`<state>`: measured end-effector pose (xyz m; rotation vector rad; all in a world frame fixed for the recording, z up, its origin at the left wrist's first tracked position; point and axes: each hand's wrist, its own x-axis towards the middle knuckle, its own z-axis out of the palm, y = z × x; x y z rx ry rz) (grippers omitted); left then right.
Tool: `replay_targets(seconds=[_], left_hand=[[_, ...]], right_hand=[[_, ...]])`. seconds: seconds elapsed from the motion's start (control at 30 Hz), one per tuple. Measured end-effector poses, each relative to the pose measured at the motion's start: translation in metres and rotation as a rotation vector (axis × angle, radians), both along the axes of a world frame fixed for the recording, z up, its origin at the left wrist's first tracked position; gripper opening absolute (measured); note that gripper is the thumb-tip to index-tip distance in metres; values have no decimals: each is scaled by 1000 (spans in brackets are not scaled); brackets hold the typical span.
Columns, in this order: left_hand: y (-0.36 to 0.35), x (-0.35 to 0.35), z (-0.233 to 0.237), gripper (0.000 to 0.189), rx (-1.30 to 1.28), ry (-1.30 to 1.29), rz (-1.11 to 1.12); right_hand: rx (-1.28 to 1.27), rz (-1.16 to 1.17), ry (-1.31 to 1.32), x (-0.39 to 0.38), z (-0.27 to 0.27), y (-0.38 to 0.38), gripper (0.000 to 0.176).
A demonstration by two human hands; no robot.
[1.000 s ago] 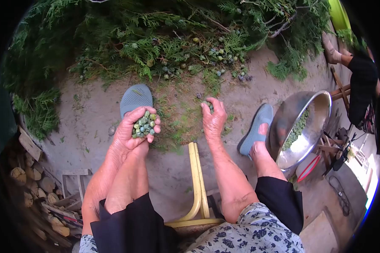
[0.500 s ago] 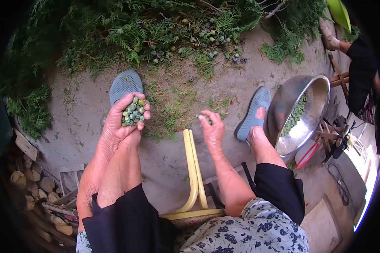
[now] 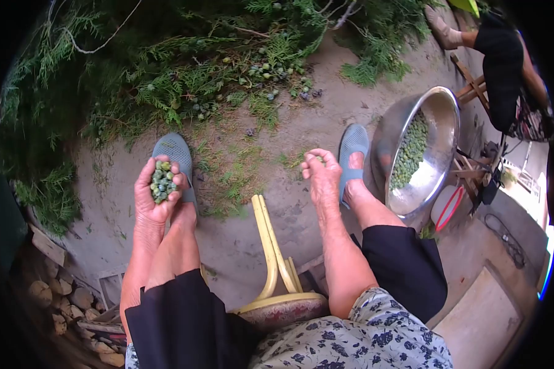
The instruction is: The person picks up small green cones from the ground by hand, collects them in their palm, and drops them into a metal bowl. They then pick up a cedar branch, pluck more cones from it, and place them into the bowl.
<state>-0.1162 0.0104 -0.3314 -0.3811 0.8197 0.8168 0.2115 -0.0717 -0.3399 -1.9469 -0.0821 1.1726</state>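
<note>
A heap of small green and bluish cones rests in my left hand, palm up with the fingers curled around it, above my left shoe. My right hand is closed, its fingers bent around something green that barely shows, just left of my right shoe. To its right a tilted metal basin holds many green cones. Cut evergreen branches with more cones lie along the top of the view.
A yellow-framed stool stands between my legs. Another person's leg and foot show at the top right, near wooden stool legs. Firewood is stacked at the lower left. A red-rimmed white object sits below the basin.
The view has shifted, and the basin and branches appear further left. My right hand has moved closer to my right shoe and the basin. My left hand still cups the cones.
</note>
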Motion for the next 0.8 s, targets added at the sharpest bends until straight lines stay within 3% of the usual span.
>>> replay_targets(seconds=[0.1, 0.23, 0.3, 0.33, 0.43, 0.57, 0.63, 0.67, 0.73, 0.8], left_hand=[[5, -1, 0, 24, 37, 0, -8], [4, 3, -3, 25, 26, 7, 21], [6, -1, 2, 25, 49, 8, 24], [10, -3, 7, 25, 75, 5, 30], [30, -2, 39, 26, 149, 1, 20], [65, 10, 100, 29, 241, -16, 13], [81, 16, 128, 33, 320, -59, -22], [90, 24, 145, 32, 335, -59, -36], [107, 41, 180, 32, 371, -75, -66], [123, 58, 210, 32, 421, -91, -102]], right_hand=[[21, -110, -122, 12, -10, -28, 12], [-207, -148, -152, -4, -34, -64, 7], [-164, 92, -414, -9, -51, -68, 11], [-113, 304, -759, -10, -64, -69, 11], [-170, 344, -891, -10, -63, -58, 18], [-201, 433, -864, -1, -63, -55, 21], [-203, 146, -303, -3, -46, -33, 14], [-178, 134, -306, -4, -37, -20, 14], [27, -136, 123, -10, -1, 18, 17], [159, -181, 222, -13, 23, 55, 21]])
